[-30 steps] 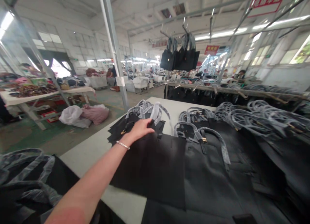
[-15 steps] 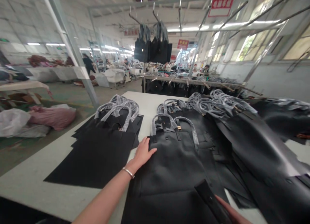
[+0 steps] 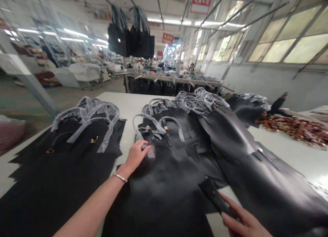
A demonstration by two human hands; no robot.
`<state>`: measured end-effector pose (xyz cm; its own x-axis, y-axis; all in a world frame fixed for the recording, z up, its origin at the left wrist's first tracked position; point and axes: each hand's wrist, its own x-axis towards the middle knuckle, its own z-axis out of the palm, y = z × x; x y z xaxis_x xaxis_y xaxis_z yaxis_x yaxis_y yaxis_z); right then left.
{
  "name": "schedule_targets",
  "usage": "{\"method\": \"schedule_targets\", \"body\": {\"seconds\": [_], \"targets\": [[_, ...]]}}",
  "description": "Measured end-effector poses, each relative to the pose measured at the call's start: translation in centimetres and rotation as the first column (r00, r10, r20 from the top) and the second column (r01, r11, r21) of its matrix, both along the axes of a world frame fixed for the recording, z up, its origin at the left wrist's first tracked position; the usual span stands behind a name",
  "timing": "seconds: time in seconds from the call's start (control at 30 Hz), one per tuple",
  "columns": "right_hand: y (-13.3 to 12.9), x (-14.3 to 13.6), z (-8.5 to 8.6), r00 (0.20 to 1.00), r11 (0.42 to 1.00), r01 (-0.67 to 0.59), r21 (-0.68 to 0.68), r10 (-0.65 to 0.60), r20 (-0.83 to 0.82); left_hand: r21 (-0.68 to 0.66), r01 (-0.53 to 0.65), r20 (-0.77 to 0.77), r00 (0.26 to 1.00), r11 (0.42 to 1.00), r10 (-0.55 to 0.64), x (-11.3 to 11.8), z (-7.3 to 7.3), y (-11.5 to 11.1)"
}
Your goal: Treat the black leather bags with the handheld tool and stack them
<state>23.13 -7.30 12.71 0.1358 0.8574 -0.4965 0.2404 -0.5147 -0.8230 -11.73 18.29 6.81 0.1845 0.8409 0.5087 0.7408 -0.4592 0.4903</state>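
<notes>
In front of me a black leather bag panel [image 3: 169, 172] lies on the stack, with two plastic-wrapped handles and gold buckles at its top. My left hand [image 3: 137, 155], with a bracelet on the wrist, is closed at the panel's upper left corner, pinching the lower end of a wrapped bag handle [image 3: 137, 127]. At the lower right, the fingers of my right hand [image 3: 239, 216] wrap round a narrow black leather-like strap [image 3: 216, 197]. Its front end sticks out over the panel's right edge. To the left lies another stack of black bag panels [image 3: 77, 168] with wrapped handles and gold hardware.
More black panels [image 3: 230, 131] are piled to the right, with wrapped handles [image 3: 197, 102] bunched at the back. Brown straps [image 3: 297, 129] lie on the pale table [image 3: 115, 102] at far right. Black bags [image 3: 130, 40] hang from an overhead rack beyond the table.
The view has swung right, bringing the brown straps into sight. My left hand has gone from lying spread on the panel to pinching at the handle, which leans left. The right hand shows more fully.
</notes>
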Motion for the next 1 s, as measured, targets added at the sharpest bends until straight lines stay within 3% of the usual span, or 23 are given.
{"method": "schedule_targets", "body": {"seconds": [0.13, 0.33, 0.43, 0.53, 0.6, 0.7, 0.87, 1.0], "targets": [[-0.8, 1.8, -0.4, 0.987, 0.992, 0.115, -0.051, -0.12, -0.11, -0.01, 0.09, -0.037, 0.995, 0.996, -0.09, 0.5, -0.4, -2.2], [-1.5, 2.9, -0.9, 0.969, 0.974, 0.103, -0.201, -0.144, -0.202, -0.082, 0.104, -0.125, 0.986, 0.991, -0.113, 0.8, -1.7, -3.7], [-1.0, 2.6, -0.6, 0.968, 0.978, 0.164, -0.13, -0.185, -0.168, -0.109, 0.109, -0.175, 0.976, 0.988, -0.127, 0.7, -2.5, -3.8], [-1.0, 3.1, 0.5, 0.967, 0.976, 0.215, -0.019, -0.216, -0.136, -0.108, 0.124, -0.188, 0.972, 0.986, -0.143, 0.6, -3.0, -3.7], [-1.9, 3.8, 1.4, 0.97, 0.98, 0.199, -0.021, -0.2, -0.14, -0.099, 0.123, -0.192, 0.971, 0.987, -0.141, 0.5, -3.3, -3.7], [-4.5, 4.7, 2.0, 0.975, 0.98, 0.143, -0.137, -0.163, -0.149, -0.086, 0.111, -0.195, 0.973, 0.99, -0.126, 0.4, -3.5, -3.8], [-7.0, 4.1, 0.3, 0.966, 0.947, 0.118, -0.299, -0.179, -0.185, -0.076, 0.151, -0.205, 0.965, 0.986, -0.164, 0.3, -3.8, -3.7], [-4.8, 3.0, -0.2, 0.954, 0.963, 0.228, -0.146, -0.251, -0.166, -0.058, 0.238, -0.243, 0.939, 0.969, -0.245, 0.3, -4.0, -3.4]]}}
